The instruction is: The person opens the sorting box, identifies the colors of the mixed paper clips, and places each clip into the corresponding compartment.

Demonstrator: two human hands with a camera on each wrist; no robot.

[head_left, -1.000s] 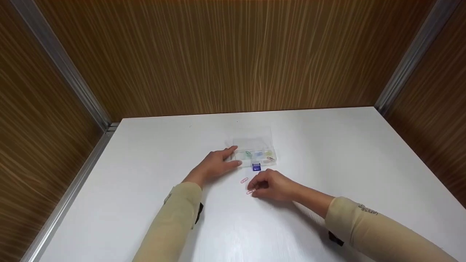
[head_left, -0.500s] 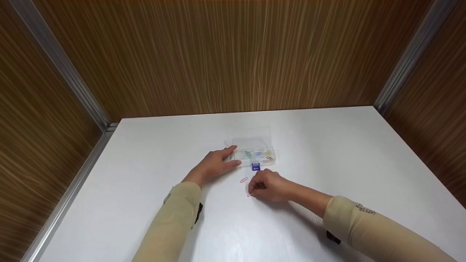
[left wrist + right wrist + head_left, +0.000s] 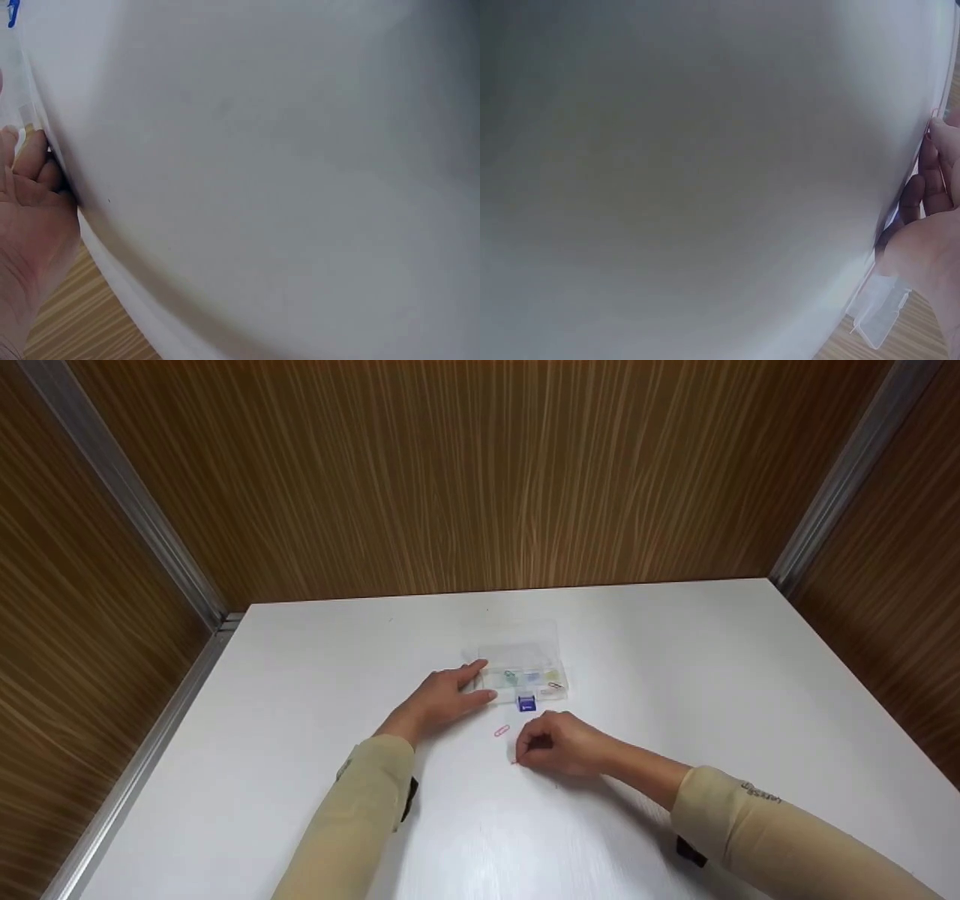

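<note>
Right hand (image 3: 561, 744) sits on the white desk (image 3: 300, 720), fingers (image 3: 534, 745) curled in tight and pinching a pink paper clip (image 3: 514, 761) at its near-left edge; only a sliver of the clip shows below the fingertips, low against the desk surface. Cannot tell if the clip is lifted or touching the desk.

A second pink paper clip (image 3: 502, 730) lies loose on the desk just beyond and left of the right hand, between the two hands, touched by neither.

Left hand (image 3: 444, 697) lies flat on the desk, fingers straight and relaxed, tips against the left end of the clear plastic organizer box (image 3: 525, 671). It grips nothing, just rests against the box side.

The box sits mid-desk, lid open and tilted back, with a blue latch (image 3: 527, 703) on the near side. Compartments hold small clips: green (image 3: 511, 677), a bluish one next to it, yellowish at the right end, and a dark one (image 3: 556, 685) at the near-right corner. Too small to count.

Both forearms are in beige sleeves (image 3: 360, 810). Wood-grain panels (image 3: 480, 472) wall the desk on three sides, with metal strips at the corners.

Left wrist view: mostly blurred white desk, edge of the left hand (image 3: 30, 210) at the frame side. Right wrist view: the same blur, right hand (image 3: 930, 240) at the edge, box corner (image 3: 877, 319) below it.
</note>
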